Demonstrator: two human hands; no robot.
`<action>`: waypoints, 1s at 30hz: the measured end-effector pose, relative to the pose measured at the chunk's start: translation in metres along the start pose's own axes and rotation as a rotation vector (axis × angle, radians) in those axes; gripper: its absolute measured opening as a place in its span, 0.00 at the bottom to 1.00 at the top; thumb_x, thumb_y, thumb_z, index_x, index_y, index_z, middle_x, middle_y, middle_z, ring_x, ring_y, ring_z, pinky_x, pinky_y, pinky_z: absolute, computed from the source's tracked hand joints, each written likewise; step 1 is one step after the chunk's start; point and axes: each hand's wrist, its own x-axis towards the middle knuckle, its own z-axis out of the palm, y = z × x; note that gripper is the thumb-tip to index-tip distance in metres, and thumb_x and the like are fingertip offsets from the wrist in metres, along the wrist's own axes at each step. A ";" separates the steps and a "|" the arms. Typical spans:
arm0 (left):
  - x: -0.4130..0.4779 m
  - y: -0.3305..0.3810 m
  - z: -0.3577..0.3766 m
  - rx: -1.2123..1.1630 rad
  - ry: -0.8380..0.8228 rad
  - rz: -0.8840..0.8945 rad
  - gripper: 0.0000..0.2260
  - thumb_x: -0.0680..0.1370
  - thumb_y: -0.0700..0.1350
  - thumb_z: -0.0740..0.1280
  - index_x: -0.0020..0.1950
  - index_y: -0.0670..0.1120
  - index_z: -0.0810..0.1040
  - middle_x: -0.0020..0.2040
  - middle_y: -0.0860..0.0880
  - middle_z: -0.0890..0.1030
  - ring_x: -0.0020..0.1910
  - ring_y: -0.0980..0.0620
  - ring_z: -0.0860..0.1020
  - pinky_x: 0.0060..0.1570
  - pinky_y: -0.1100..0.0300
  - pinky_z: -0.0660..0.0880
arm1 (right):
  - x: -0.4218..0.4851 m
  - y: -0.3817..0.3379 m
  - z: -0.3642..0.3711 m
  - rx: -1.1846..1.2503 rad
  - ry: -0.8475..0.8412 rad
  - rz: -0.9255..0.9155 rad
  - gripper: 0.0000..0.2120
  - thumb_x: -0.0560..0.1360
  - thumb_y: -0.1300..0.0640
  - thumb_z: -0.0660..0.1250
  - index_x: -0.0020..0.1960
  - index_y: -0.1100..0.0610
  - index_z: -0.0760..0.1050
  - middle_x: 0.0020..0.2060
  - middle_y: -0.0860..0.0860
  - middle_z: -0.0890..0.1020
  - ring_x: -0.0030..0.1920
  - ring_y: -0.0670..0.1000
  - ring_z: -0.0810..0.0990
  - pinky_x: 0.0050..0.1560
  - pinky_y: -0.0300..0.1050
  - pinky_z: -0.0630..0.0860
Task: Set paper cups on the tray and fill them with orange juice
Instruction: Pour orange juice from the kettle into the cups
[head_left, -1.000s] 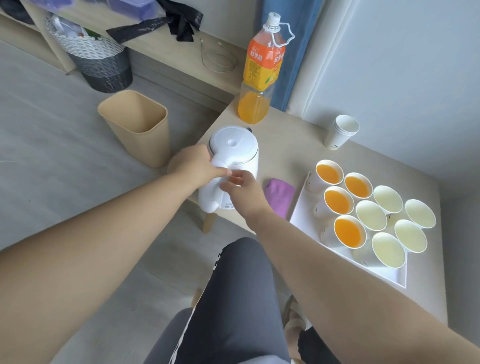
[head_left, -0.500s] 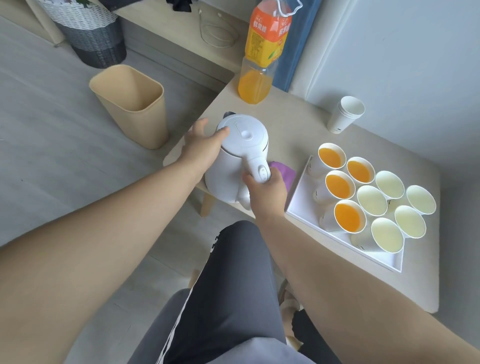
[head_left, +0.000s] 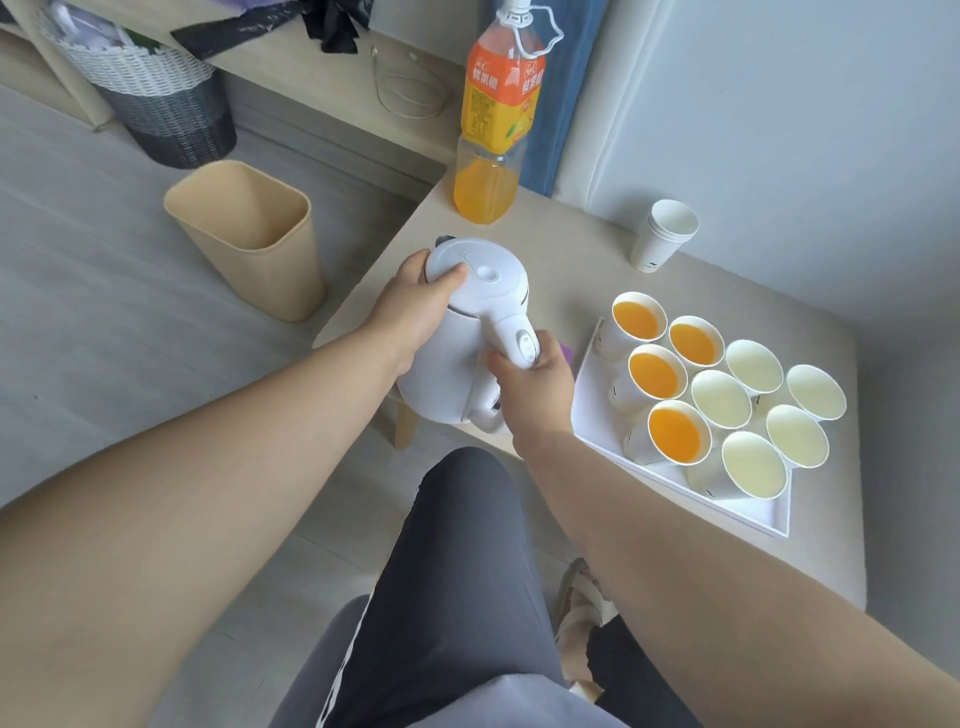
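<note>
A white kettle (head_left: 457, 364) stands at the near left edge of the table. My right hand (head_left: 535, 384) grips its handle, and my left hand (head_left: 415, 306) holds the lid side with the thumb on top. To the right a white tray (head_left: 748, 512) carries several paper cups; several on the left hold orange juice (head_left: 675, 434), the others (head_left: 753, 465) look empty. An orange juice bottle (head_left: 493, 119), partly full and capped, stands at the table's far corner.
A stack of spare paper cups (head_left: 662, 236) stands near the wall. A purple cloth (head_left: 566, 354) peeks out behind my right hand. On the floor sit a beige bin (head_left: 249, 234) and a woven basket (head_left: 150, 88). My knees are below the table edge.
My right hand has moved onto the kettle's handle and grips it. My left hand has shifted from the kettle's side up to the lid. The kettle has turned so its handle faces me.
</note>
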 end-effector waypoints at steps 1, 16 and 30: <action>-0.005 0.007 0.001 0.011 -0.015 0.005 0.14 0.78 0.54 0.65 0.63 0.57 0.72 0.57 0.57 0.79 0.57 0.54 0.76 0.53 0.57 0.72 | -0.003 -0.003 -0.005 0.012 0.012 -0.007 0.10 0.71 0.61 0.67 0.37 0.53 0.67 0.32 0.46 0.72 0.35 0.54 0.70 0.38 0.45 0.70; -0.108 0.083 0.061 0.157 -0.190 0.028 0.23 0.75 0.61 0.66 0.67 0.55 0.70 0.63 0.52 0.77 0.61 0.44 0.75 0.59 0.37 0.73 | -0.068 -0.057 -0.138 -0.080 0.150 -0.225 0.07 0.69 0.57 0.69 0.38 0.54 0.70 0.31 0.48 0.74 0.36 0.53 0.74 0.39 0.46 0.70; -0.174 0.129 0.196 0.338 -0.479 0.127 0.28 0.77 0.61 0.62 0.73 0.48 0.66 0.69 0.44 0.72 0.56 0.35 0.78 0.59 0.48 0.75 | -0.103 -0.080 -0.317 -0.152 0.361 -0.294 0.17 0.65 0.46 0.77 0.36 0.53 0.70 0.25 0.47 0.73 0.27 0.47 0.70 0.32 0.40 0.68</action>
